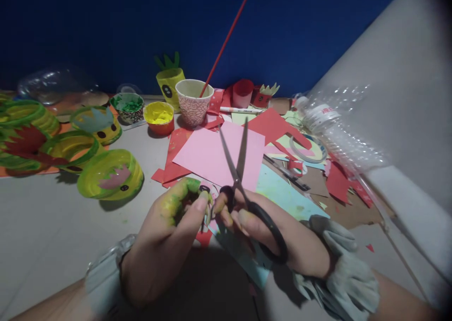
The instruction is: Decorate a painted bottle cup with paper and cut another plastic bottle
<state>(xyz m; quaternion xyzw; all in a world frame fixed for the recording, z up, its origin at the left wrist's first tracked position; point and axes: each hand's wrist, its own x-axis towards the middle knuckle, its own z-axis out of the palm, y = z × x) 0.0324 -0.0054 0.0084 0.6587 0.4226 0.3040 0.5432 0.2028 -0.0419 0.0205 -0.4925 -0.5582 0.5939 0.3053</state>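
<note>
My right hand (pixel 268 236) is closed through the black handles of a pair of scissors (pixel 240 170), whose blades point away from me and stand slightly apart. My left hand (pixel 169 236), smeared with yellow-green paint, pinches a small white paper piece with black spots (pixel 205 196) right beside the scissors' pivot. A pink paper sheet (pixel 212 154) lies just beyond both hands, over red paper (pixel 176 147). A light blue sheet (pixel 282 194) lies under my right hand.
Several green-and-yellow painted bowls (pixel 109 175) sit at the left. At the back stand a yellow paint cup (pixel 159 117), a green paint cup (pixel 129 105), a patterned cup with a red stick (pixel 193 102) and a pineapple-like cup (pixel 169 81). A clear plastic bottle (pixel 335 128) lies at the right among paper scraps.
</note>
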